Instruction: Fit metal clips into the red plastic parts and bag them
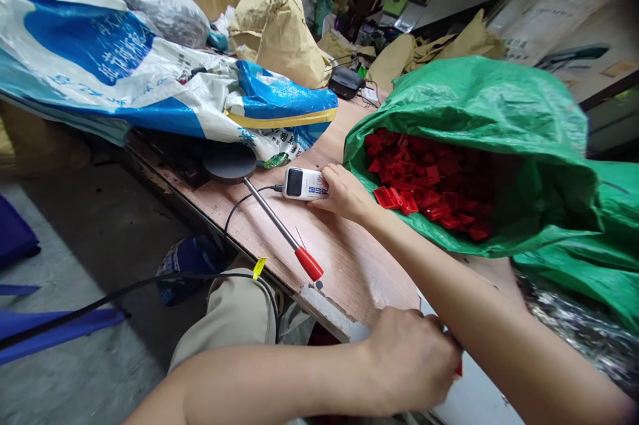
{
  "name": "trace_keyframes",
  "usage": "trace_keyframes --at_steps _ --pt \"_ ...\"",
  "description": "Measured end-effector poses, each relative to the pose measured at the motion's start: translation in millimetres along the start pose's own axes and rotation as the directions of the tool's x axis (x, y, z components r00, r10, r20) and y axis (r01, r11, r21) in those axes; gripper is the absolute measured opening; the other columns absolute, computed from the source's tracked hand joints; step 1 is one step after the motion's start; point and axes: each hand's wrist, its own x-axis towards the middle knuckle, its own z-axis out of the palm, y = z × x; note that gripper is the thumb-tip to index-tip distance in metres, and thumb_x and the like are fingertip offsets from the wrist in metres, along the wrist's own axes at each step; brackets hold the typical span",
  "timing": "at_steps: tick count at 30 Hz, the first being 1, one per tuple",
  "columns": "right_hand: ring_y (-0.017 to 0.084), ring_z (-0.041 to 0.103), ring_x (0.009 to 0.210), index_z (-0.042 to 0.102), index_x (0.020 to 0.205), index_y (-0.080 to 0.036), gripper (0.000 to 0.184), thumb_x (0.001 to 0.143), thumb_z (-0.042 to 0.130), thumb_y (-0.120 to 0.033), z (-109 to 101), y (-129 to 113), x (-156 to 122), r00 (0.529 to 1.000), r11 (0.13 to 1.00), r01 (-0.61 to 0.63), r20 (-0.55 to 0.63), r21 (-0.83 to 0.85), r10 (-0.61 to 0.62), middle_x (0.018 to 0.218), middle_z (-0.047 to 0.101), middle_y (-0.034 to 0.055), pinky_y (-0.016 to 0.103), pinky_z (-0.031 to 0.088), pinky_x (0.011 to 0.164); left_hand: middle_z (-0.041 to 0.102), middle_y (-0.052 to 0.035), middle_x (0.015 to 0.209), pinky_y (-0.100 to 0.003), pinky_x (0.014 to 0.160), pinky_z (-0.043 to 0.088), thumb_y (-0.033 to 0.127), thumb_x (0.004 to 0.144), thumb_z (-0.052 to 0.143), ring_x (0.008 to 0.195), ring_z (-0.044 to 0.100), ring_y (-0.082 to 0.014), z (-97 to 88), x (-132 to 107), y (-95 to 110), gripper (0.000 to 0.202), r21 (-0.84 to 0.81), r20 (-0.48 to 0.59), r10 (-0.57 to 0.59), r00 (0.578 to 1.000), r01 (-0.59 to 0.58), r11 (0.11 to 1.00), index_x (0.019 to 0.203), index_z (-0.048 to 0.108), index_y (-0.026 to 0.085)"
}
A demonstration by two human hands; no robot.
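My right hand (345,193) reaches from the lower right across the table, its fingers and thumb around the right end of a small white device (301,185) with a dark screen and blue lettering. A black cable runs from the device's left end. In the foreground my left hand (412,360) is closed in a fist, crossing below my right forearm. Bits of red and something dark show at its far side; what it grips is mostly hidden. Between the hands and the table edge lies a metal lever (269,206) with a red handle (309,264), near a dark round disc (229,163).
A green woven sack (479,95) lies open at right, with many red plastic pieces (429,175) inside. A blue and white sack (164,78) covers the left of the wooden table (344,258). Behind stand a brown paper bag (277,28) and a black case (346,82).
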Motion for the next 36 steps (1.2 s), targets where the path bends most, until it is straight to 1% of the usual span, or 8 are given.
trace_keyframes --at_steps 9,15,18,20,23,27,30,36 --pt "0.024 0.057 0.081 0.052 0.094 -0.018 0.040 0.080 0.080 -0.043 -1 -5 2 0.996 0.995 -0.048 0.077 0.093 0.040 0.093 0.066 0.0112 0.032 0.038 0.071 0.073 -0.0070 0.092 -0.036 0.064 0.059 0.029 0.091 0.054 0.084 0.072 -0.0272 -14.1 -8 1 0.018 -0.007 0.029 -0.020 0.999 0.021 1.000 0.091 0.067 0.018" --pt "0.020 0.056 0.081 0.047 0.087 -0.022 0.018 0.091 0.063 -0.029 -59 -21 -66 0.957 0.943 -0.221 -0.130 0.250 0.259 0.094 0.064 0.0069 0.031 0.042 0.073 0.073 -0.0068 0.095 -0.032 0.068 0.056 0.031 0.094 0.057 0.085 0.071 -0.0244 -26.2 -13 9 0.015 0.036 0.054 -0.082 0.995 0.081 0.996 0.099 0.065 0.019" --pt "0.016 0.054 0.073 0.039 0.074 -0.023 0.028 0.091 0.061 -0.029 -100 -23 -134 0.831 0.841 -0.388 -0.253 0.376 0.496 0.081 0.061 0.0023 0.029 0.041 0.068 0.073 -0.0058 0.099 -0.032 0.075 0.056 0.030 0.091 0.063 0.091 0.070 -0.0245 -28.1 -15 9 0.017 0.025 0.026 -0.090 0.996 0.089 0.996 0.105 0.065 0.020" --pt "0.014 0.047 0.062 0.037 0.070 -0.023 0.036 0.093 0.060 -0.037 -120 -24 -186 0.676 0.725 -0.531 -0.296 0.439 0.674 0.067 0.050 -0.0017 0.027 0.037 0.060 0.074 -0.0052 0.103 -0.033 0.081 0.055 0.027 0.090 0.064 0.095 0.070 -0.0246 -26.8 -15 7 0.018 -0.001 0.002 -0.098 0.995 0.098 0.995 0.108 0.066 0.021" --pt "0.013 0.042 0.055 0.041 0.067 -0.023 0.043 0.088 0.067 -0.050 -130 -31 -254 0.525 0.551 -0.618 -0.227 0.561 0.820 0.060 0.045 -0.0039 0.027 0.034 0.054 0.075 -0.0037 0.107 -0.032 0.086 0.054 0.025 0.090 0.066 0.100 0.070 -0.0236 -19.8 -14 5 0.022 -0.060 -0.037 -0.130 0.991 0.128 0.990 0.112 0.067 0.023" --pt "0.016 0.052 0.064 0.069 0.096 -0.021 0.040 0.076 0.080 -0.054 -112 -57 -302 0.640 0.494 -0.629 0.039 0.600 0.767 0.077 0.059 0.0008 0.029 0.042 0.057 0.076 -0.0020 0.105 -0.030 0.081 0.056 0.028 0.089 0.069 0.089 0.072 -0.0200 -4.7 -9 5 0.032 -0.219 -0.078 -0.222 0.972 0.201 0.955 0.120 0.062 0.024" --pt "0.019 0.058 0.082 0.070 0.116 -0.023 0.050 0.074 0.083 -0.048 -91 -75 -310 0.724 0.526 -0.534 0.038 0.662 0.688 0.102 0.060 0.0054 0.031 0.048 0.066 0.076 -0.0007 0.103 -0.027 0.077 0.057 0.019 0.088 0.067 0.084 0.073 -0.0174 1.6 -4 7 0.034 -0.330 -0.054 -0.251 0.967 0.220 0.918 0.120 0.059 0.025" --pt "0.018 0.056 0.077 0.072 0.096 -0.022 0.018 0.086 0.075 -0.037 -68 -87 -318 0.713 0.514 -0.488 -0.017 0.705 0.701 0.092 0.060 0.0035 0.031 0.047 0.069 0.071 -0.0037 0.122 -0.033 0.088 0.058 0.017 0.088 0.065 0.101 0.071 -0.0206 -24.1 -20 29 0.044 -0.140 -0.074 -0.175 0.982 0.163 0.977 0.130 0.056 0.027"
